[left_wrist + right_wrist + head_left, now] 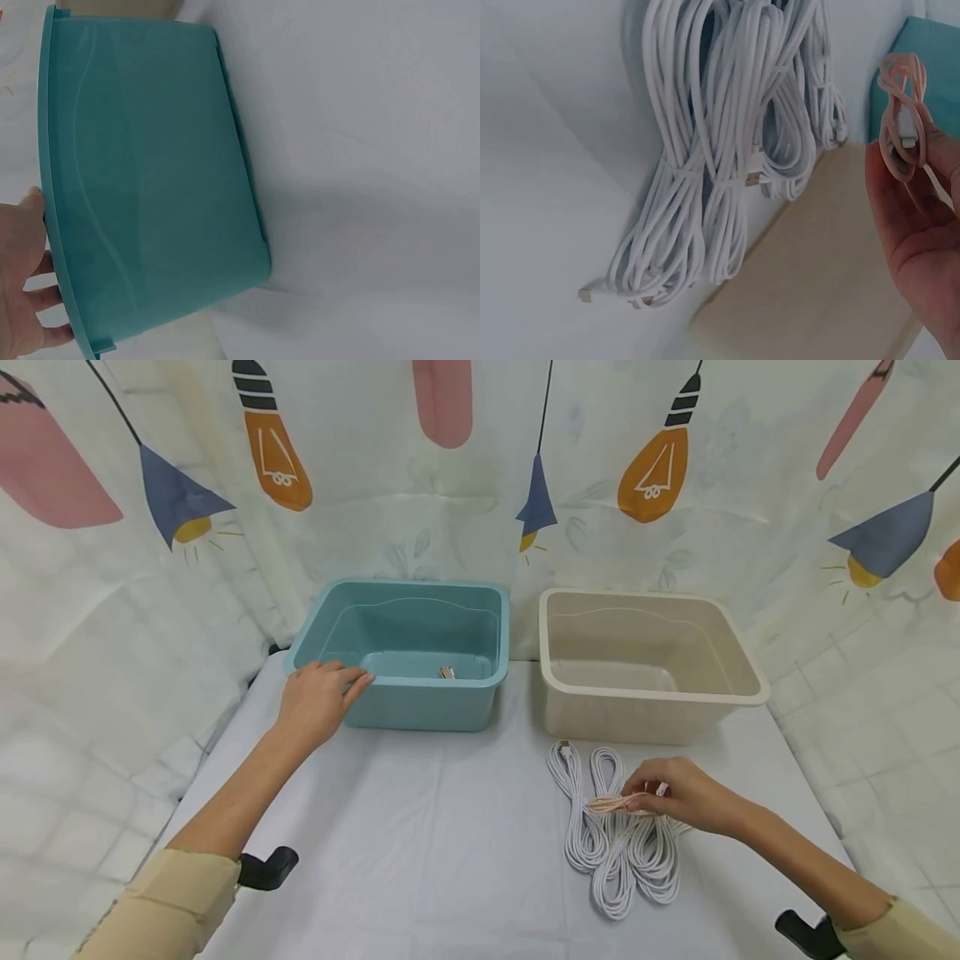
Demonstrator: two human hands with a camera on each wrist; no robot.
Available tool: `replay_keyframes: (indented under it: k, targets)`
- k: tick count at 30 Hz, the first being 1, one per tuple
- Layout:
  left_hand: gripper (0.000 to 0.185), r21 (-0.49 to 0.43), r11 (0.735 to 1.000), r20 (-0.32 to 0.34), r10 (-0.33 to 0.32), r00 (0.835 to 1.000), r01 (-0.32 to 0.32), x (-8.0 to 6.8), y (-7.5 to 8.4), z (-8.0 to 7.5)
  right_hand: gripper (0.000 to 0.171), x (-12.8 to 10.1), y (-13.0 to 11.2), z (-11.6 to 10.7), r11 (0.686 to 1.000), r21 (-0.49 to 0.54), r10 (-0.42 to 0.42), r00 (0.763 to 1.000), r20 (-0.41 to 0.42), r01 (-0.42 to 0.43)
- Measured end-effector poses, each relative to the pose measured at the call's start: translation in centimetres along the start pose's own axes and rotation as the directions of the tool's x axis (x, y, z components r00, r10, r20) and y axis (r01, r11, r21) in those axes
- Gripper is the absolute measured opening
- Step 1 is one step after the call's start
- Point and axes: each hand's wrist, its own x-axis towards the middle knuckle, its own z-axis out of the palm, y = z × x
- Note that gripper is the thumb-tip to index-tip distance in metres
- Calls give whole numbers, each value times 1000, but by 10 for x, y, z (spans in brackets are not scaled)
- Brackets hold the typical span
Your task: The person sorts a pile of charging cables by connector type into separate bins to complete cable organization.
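Observation:
My left hand [318,697] rests on the near rim of the teal bin [420,706], towards its left end. In the left wrist view its fingers [46,298] lie relaxed over the rim. My right hand [686,793] pinches a coiled peach charging cable [901,112] between thumb and fingers. A pale connector shows within that coil. Below the right hand, several bundled white charging cables [611,843] lie in a pile on the table; some of their plugs show in the right wrist view.
A beige bin [637,718] stands right of the teal one, just behind the white cables. Part of a small peach-brown bundle [447,672] shows inside the teal bin. White cloth [442,827] covers the table, and a patterned curtain [465,527] hangs behind the bins.

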Motion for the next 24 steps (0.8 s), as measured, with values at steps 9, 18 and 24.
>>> replay_keyframes:
  k: [9, 18, 24]
  targets:
    - [31, 8, 1000, 2, -4, 1000, 4, 0, 0, 0, 14, 13, -7, 2, 999, -38, -8, 994, -110, 4]
    - [27, 15, 999, -76, 45, 996, -44, -3, -2, 3, 13, 27, -13, 0, 996, -85, 4, 990, -138, -16]
    - [26, 28, 998, -92, 56, 994, -54, -2, -3, 4, 14, 39, -16, -4, 996, -86, -2, 986, -169, -13]
